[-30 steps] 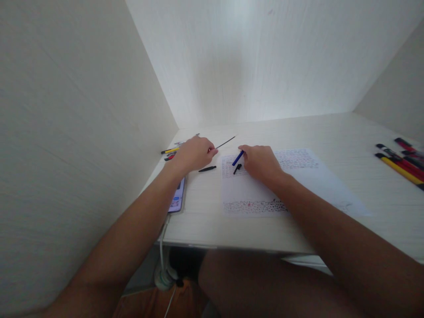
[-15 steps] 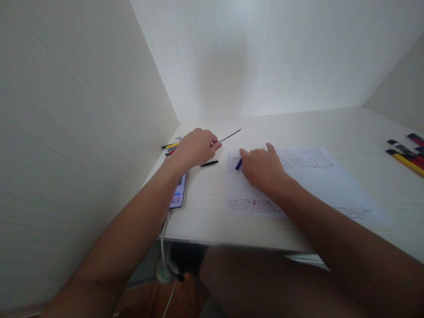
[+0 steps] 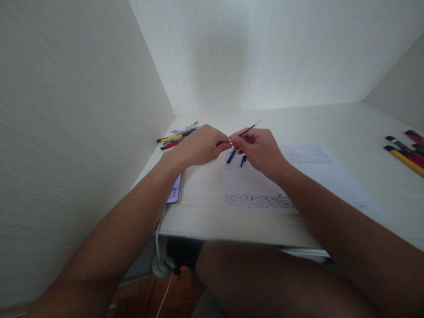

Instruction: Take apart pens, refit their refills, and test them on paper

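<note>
White walls [image 3: 258, 57] edged the table [image 3: 202, 210]; the right grip [image 3: 261, 150] newly pinched the refill [image 3: 248, 130], its end apparently still in the left grip [image 3: 206, 145].

Writing [image 3: 306, 153] on paper [image 3: 258, 182] illegible

I see a flat white paper sheet [image 3: 314, 187] on the white wood-grain desk [image 3: 202, 201]. By its far left corner, a short black plastic cap [image 3: 243, 161] is just right of a slim blue plastic tube [image 3: 231, 157]. Behind them, a thin straight black stick [image 3: 247, 131] is in the right hand [image 3: 261, 150], beside the left hand [image 3: 207, 145]. On the left, slim yellow, red and black pens [image 3: 174, 138] lie behind a flat rectangular phone [image 3: 174, 192]. Long red and yellow pens [image 3: 406, 161] lie far right.
</note>
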A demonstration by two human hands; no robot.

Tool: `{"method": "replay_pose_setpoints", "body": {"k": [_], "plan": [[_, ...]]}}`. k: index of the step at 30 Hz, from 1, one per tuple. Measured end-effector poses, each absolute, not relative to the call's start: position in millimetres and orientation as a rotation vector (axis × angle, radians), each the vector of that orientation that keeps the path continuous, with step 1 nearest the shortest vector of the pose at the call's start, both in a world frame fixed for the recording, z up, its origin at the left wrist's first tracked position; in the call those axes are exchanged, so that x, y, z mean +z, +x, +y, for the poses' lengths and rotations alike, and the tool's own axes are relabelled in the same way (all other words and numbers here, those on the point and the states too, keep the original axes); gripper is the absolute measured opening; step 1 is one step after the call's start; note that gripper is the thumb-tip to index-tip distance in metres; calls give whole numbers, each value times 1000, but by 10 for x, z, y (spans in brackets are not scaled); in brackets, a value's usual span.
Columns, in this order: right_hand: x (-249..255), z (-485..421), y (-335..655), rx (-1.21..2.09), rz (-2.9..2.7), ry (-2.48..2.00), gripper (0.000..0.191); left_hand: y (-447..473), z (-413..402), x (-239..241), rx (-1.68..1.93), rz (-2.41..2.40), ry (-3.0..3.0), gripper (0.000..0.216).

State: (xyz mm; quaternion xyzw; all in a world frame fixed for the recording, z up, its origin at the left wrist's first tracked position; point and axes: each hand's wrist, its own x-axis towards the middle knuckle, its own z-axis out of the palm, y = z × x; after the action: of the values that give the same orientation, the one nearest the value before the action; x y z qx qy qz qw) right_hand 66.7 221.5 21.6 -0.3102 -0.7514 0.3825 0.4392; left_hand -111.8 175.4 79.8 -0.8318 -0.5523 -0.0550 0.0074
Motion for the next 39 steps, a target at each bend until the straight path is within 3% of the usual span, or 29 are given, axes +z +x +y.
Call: {"method": "replay_pose_setpoints", "body": {"k": [12, 22, 39], "plan": [[627, 1917, 1047, 876, -1599, -839, 24, -1471, 1819, 748, 204, -1735, -2836, 25], [83, 1458, 1950, 1031, -1468, -1064, 29, -1414, 1806, 719, 346, -1671, -2865, 24], [-58, 1237, 1715, 756, -1974, -1182, 11, -1446, 1853, 611, 271, -1790, -2846, 25]]}}
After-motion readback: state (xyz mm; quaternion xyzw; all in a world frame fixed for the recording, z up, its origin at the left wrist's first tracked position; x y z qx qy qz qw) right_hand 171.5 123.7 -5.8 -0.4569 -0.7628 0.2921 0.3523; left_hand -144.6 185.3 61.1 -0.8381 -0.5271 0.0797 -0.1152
